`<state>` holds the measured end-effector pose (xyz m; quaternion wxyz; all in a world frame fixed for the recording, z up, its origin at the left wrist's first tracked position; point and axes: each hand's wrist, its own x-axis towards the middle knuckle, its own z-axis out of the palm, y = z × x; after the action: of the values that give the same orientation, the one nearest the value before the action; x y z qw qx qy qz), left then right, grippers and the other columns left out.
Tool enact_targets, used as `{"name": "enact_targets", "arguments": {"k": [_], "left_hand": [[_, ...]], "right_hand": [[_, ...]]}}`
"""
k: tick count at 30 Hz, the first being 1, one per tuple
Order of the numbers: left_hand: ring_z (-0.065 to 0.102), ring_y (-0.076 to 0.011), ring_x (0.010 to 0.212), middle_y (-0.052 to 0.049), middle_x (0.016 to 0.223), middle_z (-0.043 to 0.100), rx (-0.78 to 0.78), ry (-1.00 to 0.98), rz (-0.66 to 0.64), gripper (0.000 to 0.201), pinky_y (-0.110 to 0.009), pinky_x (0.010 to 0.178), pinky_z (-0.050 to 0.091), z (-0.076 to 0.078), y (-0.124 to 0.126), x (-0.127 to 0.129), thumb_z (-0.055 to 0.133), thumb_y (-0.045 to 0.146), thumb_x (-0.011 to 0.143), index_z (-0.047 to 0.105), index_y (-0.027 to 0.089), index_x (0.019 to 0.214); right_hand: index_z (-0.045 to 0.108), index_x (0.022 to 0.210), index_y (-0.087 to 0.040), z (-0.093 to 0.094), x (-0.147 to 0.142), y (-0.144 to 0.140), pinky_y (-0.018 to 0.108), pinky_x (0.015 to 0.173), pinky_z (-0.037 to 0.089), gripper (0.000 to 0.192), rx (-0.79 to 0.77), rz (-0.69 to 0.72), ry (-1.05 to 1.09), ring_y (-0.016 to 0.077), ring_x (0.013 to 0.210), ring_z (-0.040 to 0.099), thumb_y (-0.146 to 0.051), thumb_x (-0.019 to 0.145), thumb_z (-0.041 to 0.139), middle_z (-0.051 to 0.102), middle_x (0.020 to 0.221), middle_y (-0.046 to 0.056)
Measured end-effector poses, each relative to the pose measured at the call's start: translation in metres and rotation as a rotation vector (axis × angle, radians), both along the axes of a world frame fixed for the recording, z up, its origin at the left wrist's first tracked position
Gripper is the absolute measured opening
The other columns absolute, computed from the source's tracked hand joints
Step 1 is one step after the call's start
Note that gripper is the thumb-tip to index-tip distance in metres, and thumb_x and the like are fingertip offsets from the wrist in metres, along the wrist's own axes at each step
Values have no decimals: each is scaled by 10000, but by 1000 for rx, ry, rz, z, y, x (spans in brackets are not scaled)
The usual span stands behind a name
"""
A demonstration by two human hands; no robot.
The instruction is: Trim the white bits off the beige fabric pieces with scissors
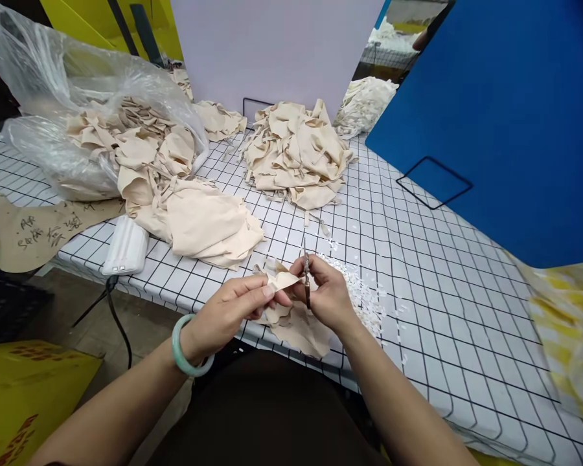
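Note:
My left hand [233, 310], with a pale green bangle on the wrist, pinches a beige fabric piece [291, 323] at the near edge of the checked table [418, 259]. My right hand [323, 294] grips small thread snips [306, 278], their blades pointing up at the top edge of the fabric. The cloth hangs down between both hands over the table edge. A scatter of small white trimmings [364, 294] lies just right of my right hand.
A heap of beige fabric pieces [296, 155] lies mid-table. More spill from a clear plastic bag [78, 110] at left. A white power strip [125, 247] and a brown paper pattern [39, 230] sit at the left edge. A blue board [505, 116] stands right.

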<state>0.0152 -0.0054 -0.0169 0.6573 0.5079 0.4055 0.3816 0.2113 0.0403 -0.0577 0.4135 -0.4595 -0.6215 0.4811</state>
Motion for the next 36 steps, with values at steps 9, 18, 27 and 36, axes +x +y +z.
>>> {"name": "enact_targets", "arguments": {"k": [9,18,27,36], "left_hand": [[505,-96,670,-69,1060,543,274,-93,236,298,-273,657,486,-2,4,16,481,324,1015,680,165,859],[523,-223,997,-91,1008,507,415,172,194,349,-350,851,477,-9,-2,27,408,324,1027,615,174,790],[470,-240,1090,-95,973,510,436,174,63,338,-338,901,450,-17,-1,44,385,277,1029,571,184,763],[470,-256,1091,-109,983,518,438,186,42,351,-366,892,469,-23,-1,49,386,302,1028,591,188,767]], "right_hand": [[476,764,-219,-19,-48,-52,227,495,348,411,-364,37,320,82,512,358,-525,733,748,430,607,-73],[608,761,-223,16,23,-44,367,708,463,440,214,67,-426,220,764,553,-649,757,716,597,769,42],[555,603,-202,15,37,-52,327,653,392,505,276,53,-500,145,576,505,-653,746,731,556,571,-6],[546,569,-202,10,41,-53,325,642,393,556,230,50,-533,156,588,495,-708,744,697,525,555,8]]}}
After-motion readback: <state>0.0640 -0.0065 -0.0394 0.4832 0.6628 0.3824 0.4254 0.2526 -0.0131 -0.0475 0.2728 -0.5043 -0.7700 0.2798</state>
